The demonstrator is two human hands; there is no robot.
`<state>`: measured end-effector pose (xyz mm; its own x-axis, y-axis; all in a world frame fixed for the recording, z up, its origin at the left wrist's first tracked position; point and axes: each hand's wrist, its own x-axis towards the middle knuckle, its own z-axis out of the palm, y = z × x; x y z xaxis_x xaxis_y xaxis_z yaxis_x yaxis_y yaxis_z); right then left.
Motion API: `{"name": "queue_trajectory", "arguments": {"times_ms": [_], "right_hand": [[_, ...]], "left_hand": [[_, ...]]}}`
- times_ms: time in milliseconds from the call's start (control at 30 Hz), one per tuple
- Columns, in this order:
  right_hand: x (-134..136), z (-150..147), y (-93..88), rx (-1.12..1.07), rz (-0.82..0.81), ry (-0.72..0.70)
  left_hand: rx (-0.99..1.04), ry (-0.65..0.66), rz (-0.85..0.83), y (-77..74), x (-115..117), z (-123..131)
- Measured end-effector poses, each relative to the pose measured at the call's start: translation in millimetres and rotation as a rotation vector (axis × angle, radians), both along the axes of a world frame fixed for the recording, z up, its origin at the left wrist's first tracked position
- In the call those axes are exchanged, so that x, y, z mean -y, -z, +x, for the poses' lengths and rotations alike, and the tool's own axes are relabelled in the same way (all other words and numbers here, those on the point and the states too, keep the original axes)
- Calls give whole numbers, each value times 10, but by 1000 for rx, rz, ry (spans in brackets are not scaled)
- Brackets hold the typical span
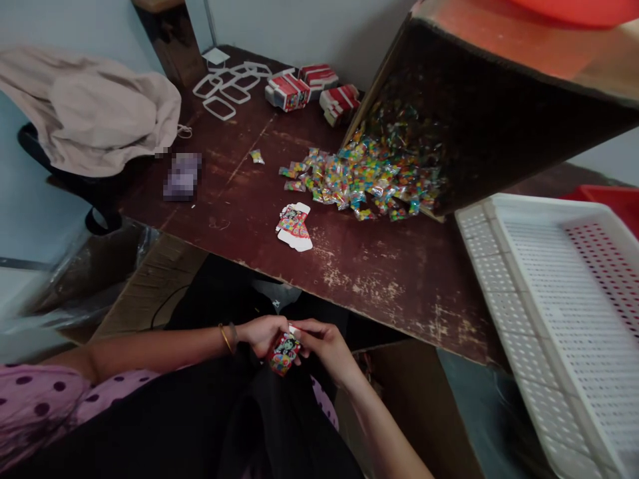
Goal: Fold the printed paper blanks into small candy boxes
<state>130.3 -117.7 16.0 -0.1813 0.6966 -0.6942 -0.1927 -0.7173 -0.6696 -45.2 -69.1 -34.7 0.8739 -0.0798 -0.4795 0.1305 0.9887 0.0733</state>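
Note:
Both of my hands meet low in front of me, below the table's front edge, over my lap. My left hand (260,332) and my right hand (322,342) together hold a small red printed carton (283,352), fingers pinching its top end. A flat unfolded carton (295,227) of the same print lies on the dark wooden table (389,279). Beyond it, a heap of small colourful wrapped packets (364,179) spills from a tipped cardboard box (479,113).
Folded red cartons (309,90) and white plastic rings (224,90) lie at the table's far end. A white perforated tray (564,313) overhangs the right side. A beige cloth (94,113) drapes a chair at left. Another cardboard box (150,286) stands below the table.

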Motion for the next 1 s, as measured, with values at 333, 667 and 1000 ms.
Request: {"name": "queue_trajectory", "arguments": {"times_ms": [333,667,1000], "right_hand": [[119,-6,-63,184,404,-158],[-1628,1370,498,1310,757,-126],[-948,1000,803,1337,913,-355]], "left_hand": [[-2,-63,-8,35,-16,-90],[-324,23,577,-49,-297,-76],[-96,397,886,-91,-993,-537]]}}
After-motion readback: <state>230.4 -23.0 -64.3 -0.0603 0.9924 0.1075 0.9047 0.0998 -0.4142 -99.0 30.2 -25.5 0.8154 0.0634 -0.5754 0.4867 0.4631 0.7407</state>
